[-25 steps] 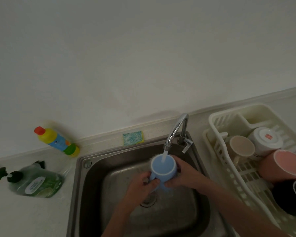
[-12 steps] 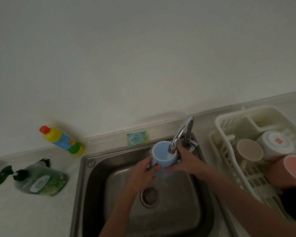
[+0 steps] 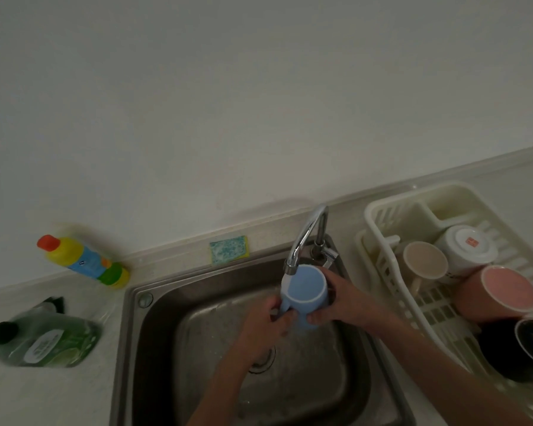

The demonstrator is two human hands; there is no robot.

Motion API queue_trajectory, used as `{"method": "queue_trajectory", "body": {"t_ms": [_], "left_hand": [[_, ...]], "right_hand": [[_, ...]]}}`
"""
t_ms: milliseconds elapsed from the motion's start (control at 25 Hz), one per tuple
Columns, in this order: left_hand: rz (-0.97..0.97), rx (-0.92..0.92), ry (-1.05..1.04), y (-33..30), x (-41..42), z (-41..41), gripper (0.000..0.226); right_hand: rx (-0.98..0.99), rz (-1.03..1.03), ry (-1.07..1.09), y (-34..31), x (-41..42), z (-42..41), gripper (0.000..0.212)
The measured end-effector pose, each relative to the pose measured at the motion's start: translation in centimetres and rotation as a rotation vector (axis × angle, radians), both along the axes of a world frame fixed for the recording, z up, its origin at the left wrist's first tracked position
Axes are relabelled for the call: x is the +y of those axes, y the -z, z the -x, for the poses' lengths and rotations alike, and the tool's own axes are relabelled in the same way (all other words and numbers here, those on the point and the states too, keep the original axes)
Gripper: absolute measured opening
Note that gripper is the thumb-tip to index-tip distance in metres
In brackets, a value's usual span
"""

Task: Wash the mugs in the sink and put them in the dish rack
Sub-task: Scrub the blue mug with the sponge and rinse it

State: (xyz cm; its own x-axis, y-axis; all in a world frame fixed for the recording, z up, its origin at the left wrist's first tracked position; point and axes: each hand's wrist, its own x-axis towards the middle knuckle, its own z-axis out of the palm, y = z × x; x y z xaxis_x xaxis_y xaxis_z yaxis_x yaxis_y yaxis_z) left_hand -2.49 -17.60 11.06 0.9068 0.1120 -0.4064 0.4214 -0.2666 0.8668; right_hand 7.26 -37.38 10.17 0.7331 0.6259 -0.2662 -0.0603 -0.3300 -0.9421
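A light blue mug [image 3: 306, 287] is held over the steel sink [image 3: 142, 333], its mouth tilted toward me, right under the spout of the chrome tap [image 3: 305, 238]. Water runs onto its left rim. My left hand [image 3: 266, 329] grips the mug from the lower left, fingers curled on its side. My right hand [image 3: 345, 302] wraps it from the right. The white dish rack [image 3: 382, 259] to the right holds a beige mug [image 3: 425, 264], a white mug [image 3: 466, 247] bottom-up, a pink mug [image 3: 505, 292] and a dark mug [image 3: 526, 348].
A sponge [image 3: 228, 249] lies on the ledge behind the sink. On the left counter lie a yellow bottle with an orange cap [image 3: 83, 261] and a green soap dispenser [image 3: 46, 342] on its side. The drain [image 3: 260, 361] shows beneath my left wrist.
The mug has risen from lower in the basin to just under the spout and shifted slightly right, with both hands still on it. The camera view has drifted a little.
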Motion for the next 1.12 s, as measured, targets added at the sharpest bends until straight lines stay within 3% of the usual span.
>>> {"method": "queue_trajectory", "body": {"t_ms": [360, 560, 800, 1120], "left_hand": [[-0.110, 0.015, -0.051, 0.9, 3.5, 4.4, 0.025], [-0.142, -0.016, -0.128, 0.3, 4.3, 4.8, 0.053], [-0.152, -0.081, -0.143, -2.0, 2.7, 2.2, 0.015], [-0.307, -0.091, 0.058, -1.5, 0.4, 1.9, 0.018]], "right_hand": [[0.038, 0.017, -0.049, 0.3, 3.8, 2.9, 0.092], [0.017, 0.036, -0.073, -0.3, 5.3, 2.5, 0.092], [-0.016, -0.015, -0.053, -1.7, 4.5, 0.2, 0.079], [-0.078, 0.015, -0.072, -1.4, 0.5, 0.8, 0.098]]}}
